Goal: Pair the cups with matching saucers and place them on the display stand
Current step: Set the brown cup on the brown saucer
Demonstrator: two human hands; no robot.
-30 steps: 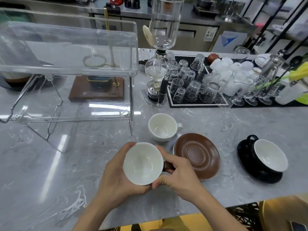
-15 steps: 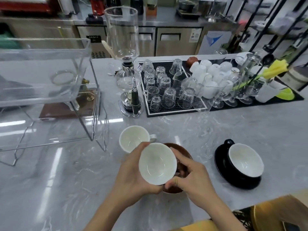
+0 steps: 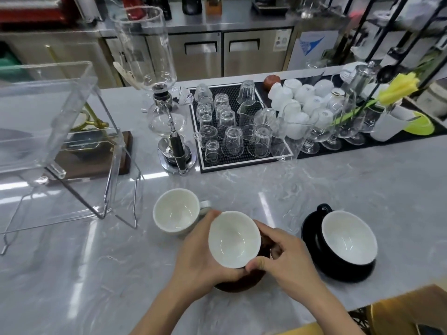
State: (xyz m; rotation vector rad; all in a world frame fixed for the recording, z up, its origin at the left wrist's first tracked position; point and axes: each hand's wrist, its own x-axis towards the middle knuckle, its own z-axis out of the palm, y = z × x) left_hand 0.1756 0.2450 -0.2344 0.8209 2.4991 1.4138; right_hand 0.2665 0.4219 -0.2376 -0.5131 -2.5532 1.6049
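A brown cup with a white inside (image 3: 234, 240) is held over the brown saucer (image 3: 238, 284), which is mostly hidden under it. My left hand (image 3: 197, 257) cups its left side, and my right hand (image 3: 281, 256) grips its right side at the handle. A white cup (image 3: 175, 210) stands on the counter just behind my left hand. To the right a black cup (image 3: 348, 241) sits on a black saucer (image 3: 312, 226). The clear acrylic display stand (image 3: 72, 131) on wire legs is at the left.
A glass siphon coffee maker (image 3: 167, 112) stands behind the cups. Black mats (image 3: 217, 165) along the back hold several upturned glasses, white cups and stemmed glasses. A yellow flower (image 3: 399, 89) is at the back right. The marble counter's front edge runs below my arms.
Both hands have carried the brown cup to the right, from beside the brown saucer to over it. The view has swung right, so the stand has slid left.
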